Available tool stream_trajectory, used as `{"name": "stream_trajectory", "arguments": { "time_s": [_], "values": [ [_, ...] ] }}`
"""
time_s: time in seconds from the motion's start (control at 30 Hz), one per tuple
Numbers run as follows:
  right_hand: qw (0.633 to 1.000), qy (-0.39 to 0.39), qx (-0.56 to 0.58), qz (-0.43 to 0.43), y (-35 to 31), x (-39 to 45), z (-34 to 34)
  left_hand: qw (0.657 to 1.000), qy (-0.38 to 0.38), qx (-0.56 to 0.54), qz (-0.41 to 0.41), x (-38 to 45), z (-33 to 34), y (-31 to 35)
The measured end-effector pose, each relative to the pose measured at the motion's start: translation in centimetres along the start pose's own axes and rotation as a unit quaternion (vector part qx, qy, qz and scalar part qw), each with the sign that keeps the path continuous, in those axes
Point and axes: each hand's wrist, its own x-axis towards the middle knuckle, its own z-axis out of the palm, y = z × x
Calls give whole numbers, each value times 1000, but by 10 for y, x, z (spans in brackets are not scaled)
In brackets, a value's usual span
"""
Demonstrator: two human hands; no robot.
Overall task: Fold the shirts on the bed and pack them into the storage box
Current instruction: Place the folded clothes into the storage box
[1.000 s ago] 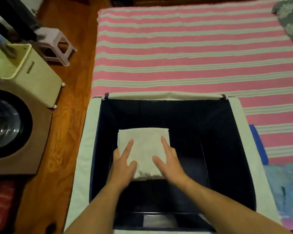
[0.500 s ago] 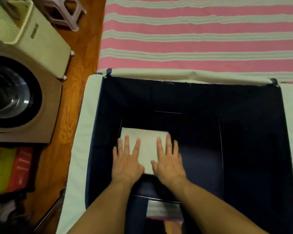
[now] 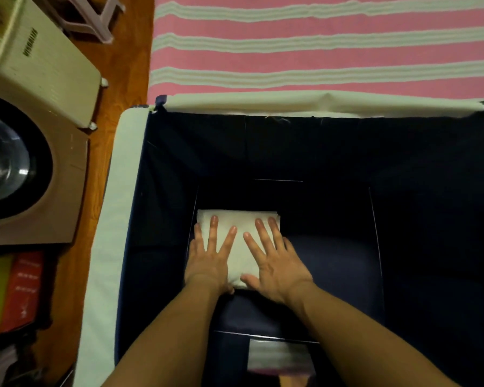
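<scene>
While both flat palms press it down, the shirt (image 3: 238, 247) lies on the box (image 3: 403, 219) floor at nine o'clock; left hand (image 3: 210, 258) and right hand (image 3: 277, 263) grip nothing, fingers spread, likely flattening it.

Unreadable dark lettering on cream appliance (image 3: 37, 65)

The storage box (image 3: 129, 191) stands open at the top, its dark floor bare to the right of the folded white shirt (image 3: 241, 236) (tucked against the left wall). A washing machine (image 3: 25, 169) crowds the box's left side; the striped bed (image 3: 319, 51) borders its far rim.
</scene>
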Motion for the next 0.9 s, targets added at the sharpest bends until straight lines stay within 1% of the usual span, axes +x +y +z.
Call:
{"name": "stream_trajectory", "arguments": {
  "time_s": [0.13, 0.17, 0.2, 0.23, 0.27, 0.3, 0.33, 0.37, 0.4, 0.47, 0.5, 0.53, 0.57, 0.6, 0.63, 0.7, 0.77, 0.83, 0.9],
  "values": [
    [996, -83, -35, 11, -6, -15, -51, 995, -82, 13, -55, -33, -47, 15],
    [995, -92, -34, 15, -9, -27, -70, 994, -93, 12, -61, -49, -62, 22],
    [996, -88, -22, 21, -14, -43, -90, 994, -89, 0, -61, -68, -77, 30],
    [997, -66, 1, 31, -17, -62, -109, 996, -66, -21, -53, -89, -90, 37],
    [998, -22, 31, 41, -20, -83, -128, 998, -19, -54, -34, -112, -103, 44],
    [996, 37, 68, 50, -21, -105, -144, 994, 41, -99, -1, -131, -112, 50],
    [987, 106, 110, 56, -20, -130, -159, 982, 105, -154, 40, -151, -122, 57],
    [970, 175, 156, 60, -16, -158, -171, 960, 156, -218, 80, -170, -130, 65],
    [948, 238, 201, 69, -10, -188, -180, 931, 190, -290, 113, -190, -139, 75],
    [898, 340, 259, 105, 12, -252, -188, 851, 224, -440, 177, -235, -156, 102],
    [872, 388, 269, 132, 26, -284, -188, 808, 223, -504, 208, -256, -164, 119],
    [845, 428, 274, 163, 43, -315, -183, 770, 204, -556, 236, -278, -170, 137],
    [822, 452, 284, 198, 63, -342, -174, 745, 172, -591, 259, -295, -174, 157],
    [805, 457, 298, 234, 84, -366, -162, 732, 134, -607, 280, -310, -178, 178],
    [792, 450, 313, 269, 107, -387, -148, 731, 97, -605, 299, -322, -179, 202],
    [772, 436, 335, 319, 151, -421, -119, 747, 37, -574, 333, -341, -178, 251],
    [757, 435, 353, 337, 191, -442, -93, 760, -5, -551, 345, -349, -171, 303],
    [754, 419, 380, 335, 227, -450, -69, 778, -18, -534, 330, -347, -161, 357],
    [768, 386, 400, 317, 266, -450, -47, 796, -17, -529, 292, -332, -152, 412]
  ]
}}
